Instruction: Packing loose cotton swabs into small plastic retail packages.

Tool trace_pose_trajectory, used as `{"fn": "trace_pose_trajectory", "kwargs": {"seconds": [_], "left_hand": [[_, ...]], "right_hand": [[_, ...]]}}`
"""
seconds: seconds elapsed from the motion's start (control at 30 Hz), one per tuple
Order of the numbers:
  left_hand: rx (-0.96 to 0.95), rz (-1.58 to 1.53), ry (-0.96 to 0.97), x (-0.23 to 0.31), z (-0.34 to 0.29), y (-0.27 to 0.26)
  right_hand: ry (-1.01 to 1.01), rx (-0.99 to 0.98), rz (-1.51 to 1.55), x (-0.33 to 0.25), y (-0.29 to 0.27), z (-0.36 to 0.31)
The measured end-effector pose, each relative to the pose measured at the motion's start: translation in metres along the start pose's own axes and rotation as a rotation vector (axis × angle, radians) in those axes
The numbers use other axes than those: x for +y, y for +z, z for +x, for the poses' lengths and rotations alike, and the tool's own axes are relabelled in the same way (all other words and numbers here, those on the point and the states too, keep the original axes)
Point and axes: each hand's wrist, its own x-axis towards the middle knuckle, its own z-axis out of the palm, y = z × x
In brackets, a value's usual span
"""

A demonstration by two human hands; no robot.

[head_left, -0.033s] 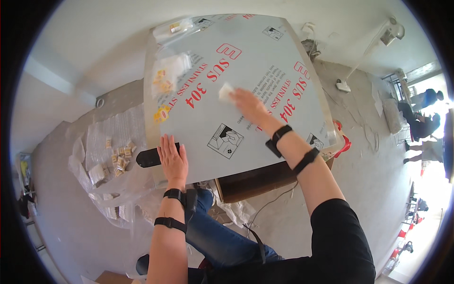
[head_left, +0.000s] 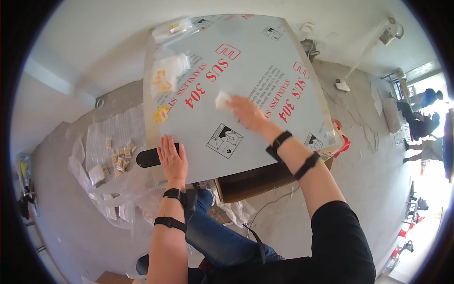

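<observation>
My left hand [head_left: 172, 158] lies flat with its fingers stretched out on the near left corner of a table covered in grey printed film [head_left: 265, 142]. Under it is a flat black object [head_left: 149, 158] with a rounded end, jutting past the table edge. My right hand [head_left: 247, 112] reaches over the middle of the table, slightly blurred. Its fingertips pinch a small whitish plastic bag [head_left: 221, 101]; what is inside, if anything, cannot be made out. At the left side lie a stack of see-through bags [head_left: 176, 66] and several small yellow-and-white packets [head_left: 161, 114].
Beyond the stack, another plastic bag [head_left: 172, 29] lies at the far left corner. Left of the table, plastic wrap [head_left: 113, 128] bears several small packets [head_left: 122, 158]. An open brown box [head_left: 255, 183] shows beneath the near edge. A red thing [head_left: 344, 142] hangs at the right corner; people [head_left: 423, 118] are far right.
My right hand has shifted slightly down and to the left over the table with the whitish plastic bag. The left hand has stayed in place.
</observation>
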Motion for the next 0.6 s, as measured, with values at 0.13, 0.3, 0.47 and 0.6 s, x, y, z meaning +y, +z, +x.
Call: {"fn": "trace_pose_trajectory", "kwargs": {"seconds": [0.13, 0.3, 0.47, 0.6], "left_hand": [[0.041, 0.049, -0.013, -0.018, -0.003, -0.008], [0.058, 0.021, -0.003, -0.015, -0.003, -0.001], [0.068, 0.027, 0.025, -0.010, -0.005, -0.001], [0.045, 0.044, 0.005, -0.012, -0.002, -0.002]], "right_hand": [[-0.108, -0.021, 0.206, -0.088, -0.025, -0.063], [-0.037, -0.174, 0.351, -0.120, -0.076, -0.137], [0.857, 0.541, 0.923, -0.035, -0.076, -0.187], [1.113, 0.418, -0.027, 0.058, -0.100, -0.198]]}}
